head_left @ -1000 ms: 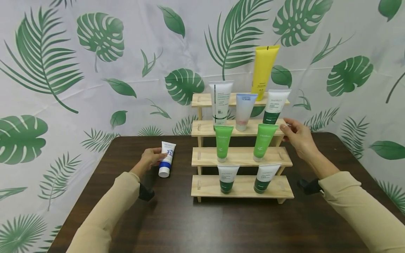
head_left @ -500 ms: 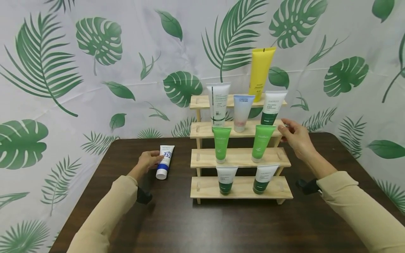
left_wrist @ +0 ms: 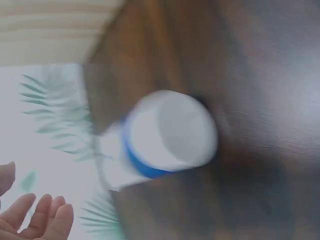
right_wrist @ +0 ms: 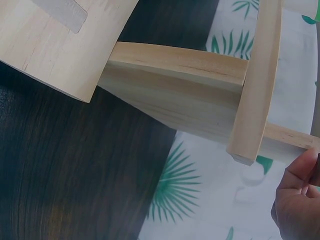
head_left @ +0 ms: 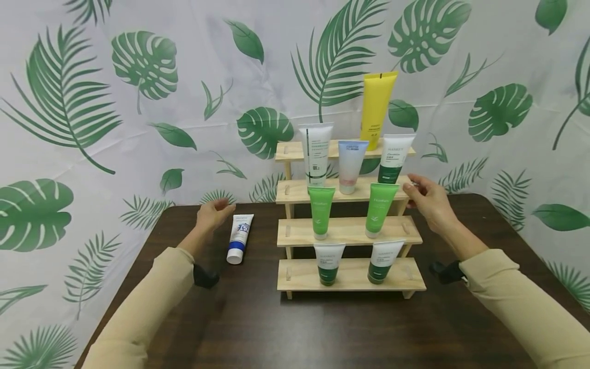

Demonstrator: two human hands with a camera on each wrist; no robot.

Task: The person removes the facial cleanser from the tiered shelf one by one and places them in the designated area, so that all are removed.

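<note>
A white tube with a blue band [head_left: 239, 237] lies on the dark wooden table, cap toward me. My left hand [head_left: 212, 218] is raised just left of it, holding nothing. In the left wrist view its fingers [left_wrist: 47, 220] are spread apart from the tube, whose white cap [left_wrist: 185, 132] is blurred. At the tiered wooden rack [head_left: 298, 277], my right hand [head_left: 433, 205] grips the right end, near the second shelf from the top. In the right wrist view only its thumb and part of the hand [right_wrist: 298, 195] show, against the wooden side piece; the other fingers are largely hidden.
On the rack stand a tall yellow tube [head_left: 378, 110], a white tube [head_left: 316, 154], a pale blue tube [head_left: 352, 166], two green tubes [head_left: 321, 211] and several white-and-dark-green tubes [head_left: 329, 262]. A leaf-print cloth [head_left: 193, 77] hangs behind the table [head_left: 258, 333].
My left hand has let go of the blue-banded tube and moved up and left from it; the tube stays lying on the table. My right hand keeps its place at the rack.
</note>
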